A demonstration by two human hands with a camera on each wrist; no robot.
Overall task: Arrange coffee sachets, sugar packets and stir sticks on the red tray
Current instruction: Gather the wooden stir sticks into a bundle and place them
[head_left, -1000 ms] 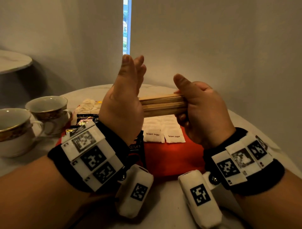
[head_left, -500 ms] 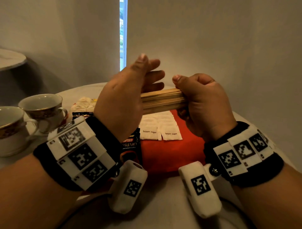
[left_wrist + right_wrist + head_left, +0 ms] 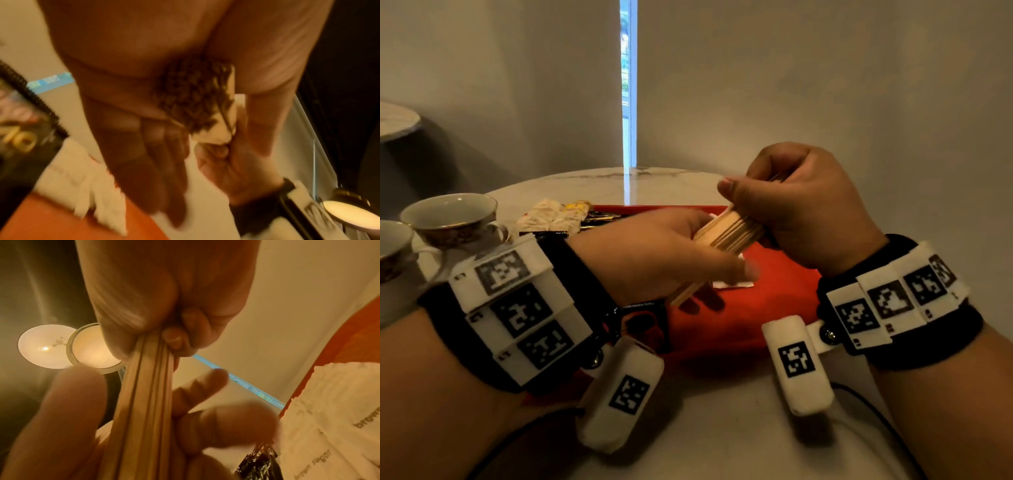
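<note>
A bundle of wooden stir sticks [image 3: 729, 231] hangs tilted over the red tray [image 3: 767, 308]. My right hand [image 3: 750, 212] grips its upper end, thumb on top and fingers curled under [image 3: 174, 339]. My left hand [image 3: 709, 274] lies palm down over the lower end, and the sticks [image 3: 144, 402] pass between its thumb and blurred fingers. White brown sugar packets [image 3: 329, 426] lie on the tray under the hands, mostly hidden in the head view. Black coffee sachets [image 3: 643, 318] lie on the tray's left part, beside the packets [image 3: 82, 178].
Two teacups [image 3: 452, 216] [image 3: 393, 260] stand on the round table at the left. Crumpled white and yellow packets [image 3: 554, 216] lie behind the tray's left corner. A grey wall closes the back. A second table [image 3: 393, 120] shows far left.
The bundle went from level to tilted and dropped closer to the tray. My left hand left the bundle's end and turned palm down over the sticks.
</note>
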